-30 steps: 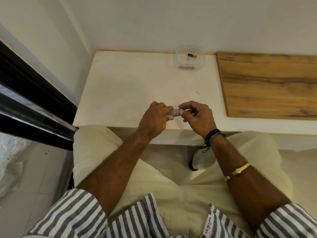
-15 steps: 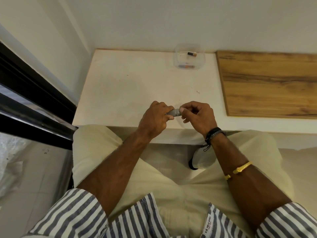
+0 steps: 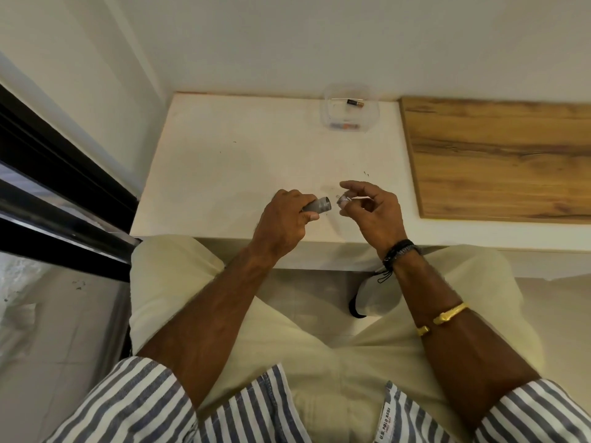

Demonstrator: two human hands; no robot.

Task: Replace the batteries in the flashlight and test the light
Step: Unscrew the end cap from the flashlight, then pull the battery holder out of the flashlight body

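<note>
My left hand (image 3: 283,223) grips the grey flashlight body (image 3: 318,206) just above the white table's front edge, its open threaded end pointing right. A short gap to its right, my right hand (image 3: 372,209) pinches the small silver end cap (image 3: 344,200) between thumb and fingertips. At the back of the table stands a clear plastic container (image 3: 350,107). In it lie a black-and-copper battery (image 3: 355,103) and an orange battery (image 3: 347,126).
The white table (image 3: 243,161) meets the wall at the back and a black window frame (image 3: 64,193) on the left. A wooden board (image 3: 499,158) covers its right part. My knees are under the front edge, with a white shoe (image 3: 371,298) on the floor between them.
The cap has come off the flashlight. My hands, joined on it before, have drawn apart, the right one carrying the cap to the right.
</note>
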